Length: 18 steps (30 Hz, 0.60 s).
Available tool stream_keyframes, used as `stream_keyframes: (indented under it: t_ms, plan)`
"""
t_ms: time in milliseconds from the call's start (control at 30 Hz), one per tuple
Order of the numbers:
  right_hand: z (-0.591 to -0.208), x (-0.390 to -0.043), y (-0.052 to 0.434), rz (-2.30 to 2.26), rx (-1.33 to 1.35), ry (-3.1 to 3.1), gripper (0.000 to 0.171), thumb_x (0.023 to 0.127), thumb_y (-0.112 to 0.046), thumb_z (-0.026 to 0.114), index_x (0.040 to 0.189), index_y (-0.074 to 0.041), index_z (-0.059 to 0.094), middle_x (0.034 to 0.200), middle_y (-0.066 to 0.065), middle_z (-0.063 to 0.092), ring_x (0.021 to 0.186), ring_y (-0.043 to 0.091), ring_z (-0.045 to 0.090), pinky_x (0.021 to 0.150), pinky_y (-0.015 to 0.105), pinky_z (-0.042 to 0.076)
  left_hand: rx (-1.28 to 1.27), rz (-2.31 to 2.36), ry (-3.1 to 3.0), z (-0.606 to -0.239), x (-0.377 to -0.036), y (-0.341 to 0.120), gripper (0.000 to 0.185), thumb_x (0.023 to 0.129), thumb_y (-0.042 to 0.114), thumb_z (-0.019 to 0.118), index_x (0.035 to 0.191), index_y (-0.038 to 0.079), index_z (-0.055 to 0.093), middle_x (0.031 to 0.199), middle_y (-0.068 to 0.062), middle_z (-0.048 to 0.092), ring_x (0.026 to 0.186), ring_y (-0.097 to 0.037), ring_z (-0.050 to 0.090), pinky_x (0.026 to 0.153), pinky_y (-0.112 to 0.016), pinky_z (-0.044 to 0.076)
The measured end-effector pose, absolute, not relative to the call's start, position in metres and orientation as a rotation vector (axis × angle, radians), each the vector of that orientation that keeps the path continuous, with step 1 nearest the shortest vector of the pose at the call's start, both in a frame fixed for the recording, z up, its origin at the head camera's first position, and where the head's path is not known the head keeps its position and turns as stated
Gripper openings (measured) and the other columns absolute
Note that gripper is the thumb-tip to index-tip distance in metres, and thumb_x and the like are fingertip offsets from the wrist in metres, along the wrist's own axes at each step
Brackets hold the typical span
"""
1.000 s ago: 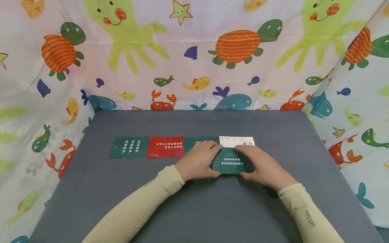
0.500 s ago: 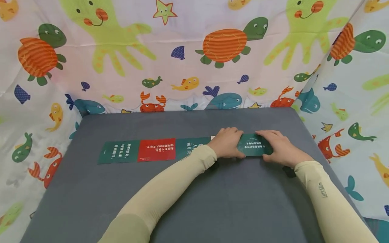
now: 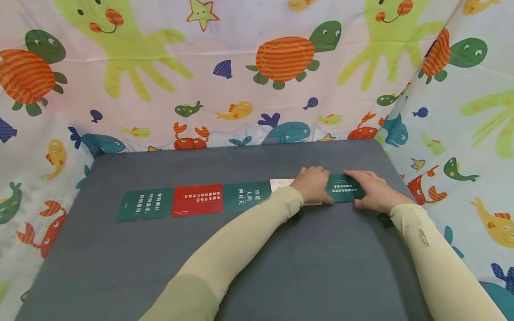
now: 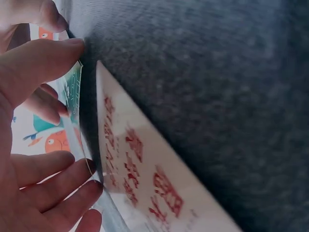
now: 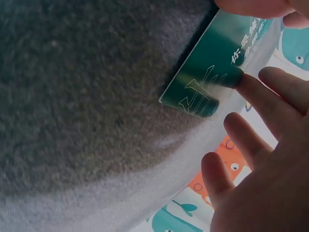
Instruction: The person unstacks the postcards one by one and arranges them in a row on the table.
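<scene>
On the grey mat (image 3: pixel 257 267), from the left, lay a dark green card (image 3: pixel 145 204), a red card (image 3: pixel 197 200), another green card (image 3: pixel 246 196) and a white card (image 3: pixel 282 184), edge to edge in a row. The left hand (image 3: pixel 313 185) covered most of the white card and pinched the left end of a green card with white lettering (image 3: pixel 345 191), thumb at its near edge. The right hand (image 3: pixel 371 191) gripped the card's right end. The card was at the row's right end, near the mat's far right corner.

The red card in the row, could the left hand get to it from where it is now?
Probably yes: the red card lies uncovered on the mat, but the left hand must first release the green card.
</scene>
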State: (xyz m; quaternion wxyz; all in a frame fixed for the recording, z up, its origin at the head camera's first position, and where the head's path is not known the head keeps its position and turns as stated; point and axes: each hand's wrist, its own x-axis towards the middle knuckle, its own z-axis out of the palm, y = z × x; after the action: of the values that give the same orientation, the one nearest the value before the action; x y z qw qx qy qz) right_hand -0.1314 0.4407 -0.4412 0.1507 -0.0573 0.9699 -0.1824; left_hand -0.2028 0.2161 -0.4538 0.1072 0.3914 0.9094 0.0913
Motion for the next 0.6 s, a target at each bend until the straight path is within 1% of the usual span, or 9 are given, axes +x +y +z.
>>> stream_keyframes:
  t_ms: [200,400,533,600]
  plan:
    - [-0.439,-0.136,0.437,-0.525,-0.165,2.774,0.099,0.088,-0.017,0.085,0.170,-0.012,0.029,0.170,0.027,0.032,0.151,0.050,0.028,0.117,0.080,0.024,1.125,0.315,2.687,-0.458,-0.207,0.210,0.092,0.087,0.066,0.081,0.160,0.017,0.052,0.152,0.002,0.061,0.136,-0.017,0.059,0.111,-0.038,0.047]
    - [-0.440,-0.138,0.436,-0.528,-0.157,2.769,0.099,0.089,-0.017,0.084,0.171,-0.013,0.029,0.170,0.026,0.032,0.152,0.050,0.026,0.118,0.081,0.024,1.108,0.356,2.692,-0.457,-0.204,0.208,0.090,0.089,0.063,0.081,0.160,0.016,0.052,0.154,0.001,0.061,0.137,-0.018,0.058,0.112,-0.041,0.046]
    - [-0.442,-0.137,0.436,-0.546,-0.155,2.771,0.100,0.090,-0.020,0.084,0.172,-0.017,0.026,0.173,0.023,0.029,0.154,0.049,0.025,0.117,0.082,0.029,1.100,0.393,2.681,-0.457,-0.203,0.204,0.094,0.089,0.064,0.081,0.162,0.016,0.049,0.157,0.000,0.058,0.140,-0.019,0.057,0.115,-0.043,0.044]
    - [-0.442,-0.135,0.435,-0.569,-0.159,2.783,0.100,0.092,-0.022,0.083,0.173,-0.019,0.024,0.176,0.019,0.027,0.156,0.048,0.024,0.118,0.082,0.030,1.096,0.424,2.670,-0.458,-0.203,0.200,0.098,0.088,0.068,0.080,0.165,0.017,0.045,0.161,0.001,0.055,0.144,-0.018,0.055,0.117,-0.043,0.042]
